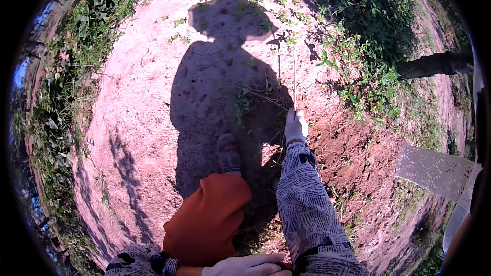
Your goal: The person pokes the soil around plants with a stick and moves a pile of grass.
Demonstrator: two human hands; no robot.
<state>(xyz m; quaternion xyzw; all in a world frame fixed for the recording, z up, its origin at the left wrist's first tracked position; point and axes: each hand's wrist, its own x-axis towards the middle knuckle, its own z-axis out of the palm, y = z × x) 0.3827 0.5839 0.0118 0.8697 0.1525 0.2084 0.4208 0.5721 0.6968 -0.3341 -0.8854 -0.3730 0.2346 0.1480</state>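
My right hand [296, 127], in a white glove, is shut around a thin pale stem [294, 80] that stretches ahead of it over the soil. What the stem's far end joins is too fine to tell. Beside this hand lies a clump of dry stalks and green weeds [245, 103], mostly in my shadow. My left hand [245, 266], also gloved in white, lies low against my body at the bottom edge. Its fingers stretch to the right, and their underside is hidden, so any hold cannot be seen.
Bare pale soil [142, 84] lies ahead, with loosened reddish earth [337, 149] right of my right hand. Leafy plants [356, 69] and a dark trunk [435, 65] stand at right. Dense greenery [73, 65] borders the left. A grey speckled panel [433, 168] juts in from the right.
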